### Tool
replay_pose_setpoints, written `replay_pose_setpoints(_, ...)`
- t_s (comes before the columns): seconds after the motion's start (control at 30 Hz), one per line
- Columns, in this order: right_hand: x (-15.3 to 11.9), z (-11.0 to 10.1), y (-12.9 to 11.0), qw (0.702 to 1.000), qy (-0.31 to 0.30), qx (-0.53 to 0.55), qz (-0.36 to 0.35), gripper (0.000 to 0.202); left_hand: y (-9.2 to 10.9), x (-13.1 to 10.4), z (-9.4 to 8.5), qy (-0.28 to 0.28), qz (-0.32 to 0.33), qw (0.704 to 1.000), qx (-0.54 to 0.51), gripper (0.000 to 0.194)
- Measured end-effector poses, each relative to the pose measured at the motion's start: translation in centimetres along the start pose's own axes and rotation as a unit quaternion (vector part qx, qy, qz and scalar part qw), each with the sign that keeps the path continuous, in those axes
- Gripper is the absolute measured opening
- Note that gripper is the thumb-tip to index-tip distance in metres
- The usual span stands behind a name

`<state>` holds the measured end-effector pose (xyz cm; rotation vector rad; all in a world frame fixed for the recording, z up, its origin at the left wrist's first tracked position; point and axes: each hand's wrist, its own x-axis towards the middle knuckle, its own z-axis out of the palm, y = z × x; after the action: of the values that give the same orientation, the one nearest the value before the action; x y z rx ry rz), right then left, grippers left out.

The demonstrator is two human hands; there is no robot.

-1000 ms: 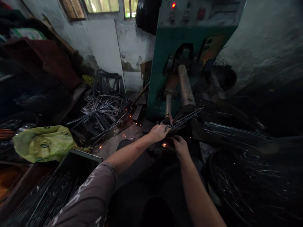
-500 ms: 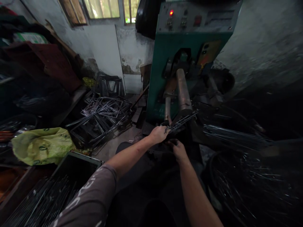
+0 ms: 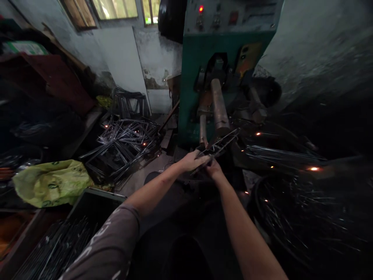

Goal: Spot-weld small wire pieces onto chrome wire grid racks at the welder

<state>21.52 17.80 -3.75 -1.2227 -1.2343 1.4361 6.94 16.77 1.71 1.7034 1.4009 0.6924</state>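
Note:
My left hand (image 3: 192,160) is closed on a thin metal wire frame (image 3: 223,144) in front of the green spot-welding machine (image 3: 189,58). My right hand (image 3: 214,170) is closed at the frame's near side, close beside my left; its fingertips are partly hidden. The frame tilts up to the right, just under the end of the thick copper-coloured upper arm (image 3: 220,107). A thinner lower rod (image 3: 203,130) stands to its left. Whether the frame touches either part, I cannot tell. Bright sparks (image 3: 314,168) are scattered on both sides.
A heap of wire frames (image 3: 122,144) lies on the floor at left. Nearer are a yellow-green sack (image 3: 52,182) and a box of dark wire rods (image 3: 55,249). At right, a bundle of rods (image 3: 285,152) lies above a dark round tub (image 3: 258,206) of wire pieces.
My right hand has moved up to the wire frame and closed at it. The frame has turned to show more of its open shape. Sparks have appeared. The view has shifted slightly.

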Motion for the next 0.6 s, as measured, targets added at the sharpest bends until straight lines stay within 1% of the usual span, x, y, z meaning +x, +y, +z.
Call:
replay_pose_setpoints(0.07, -1.5, -0.9, 0.3, 0.999, 0.005, 0.013, 0.033, 0.053, -0.8, -0.6, -0.5, -0.024, 0.013, 0.997, -0.075, 0.054)
replay_pose_setpoints(0.1, -2.4, -1.2, 0.6, 0.999, 0.013, 0.023, 0.046, 0.052, -1.2, -0.8, -0.7, -0.021, 0.017, 0.994, -0.103, 0.055)
replay_pose_setpoints(0.17, -3.8, -1.4, 1.0, 0.997, 0.040, 0.045, 0.049, 0.050, -1.9, -0.8, -0.7, 0.015, 0.029, 0.991, -0.127, 0.053)
replay_pose_setpoints(0.23, -5.0, -1.1, 1.4, 0.995, 0.075, 0.047, 0.047, 0.045, -2.3, -0.8, -0.5, 0.064, 0.048, 0.990, -0.119, 0.049)
replay_pose_setpoints(0.27, -5.6, -0.9, 1.5, 0.993, 0.091, 0.042, 0.056, 0.042, -2.4, -0.8, -0.3, 0.078, 0.057, 0.989, -0.112, 0.048)
replay_pose_setpoints(0.33, -6.8, -0.6, 1.6, 0.989, 0.116, 0.038, 0.081, 0.037, -2.5, -0.8, 0.4, 0.090, 0.067, 0.988, -0.103, 0.046)
replay_pose_setpoints(0.4, -7.9, -0.8, 1.6, 0.986, 0.129, 0.061, 0.091, 0.036, -2.7, -1.0, 1.2, 0.095, 0.072, 0.988, -0.101, 0.046)
replay_pose_setpoints(0.47, -8.9, -1.3, 1.5, 0.980, 0.149, 0.094, 0.087, 0.038, -2.9, -1.1, 1.8, 0.106, 0.085, 0.986, -0.097, 0.046)
replay_pose_setpoints(0.53, -9.4, -2.0, 1.4, 0.972, 0.180, 0.127, 0.079, 0.039, -3.1, -1.0, 2.2, 0.116, 0.111, 0.983, -0.085, 0.046)
replay_pose_setpoints(0.6, -9.3, -2.8, 1.4, 0.963, 0.206, 0.167, 0.049, 0.040, -3.4, -0.5, 2.1, 0.128, 0.147, 0.979, -0.063, 0.045)
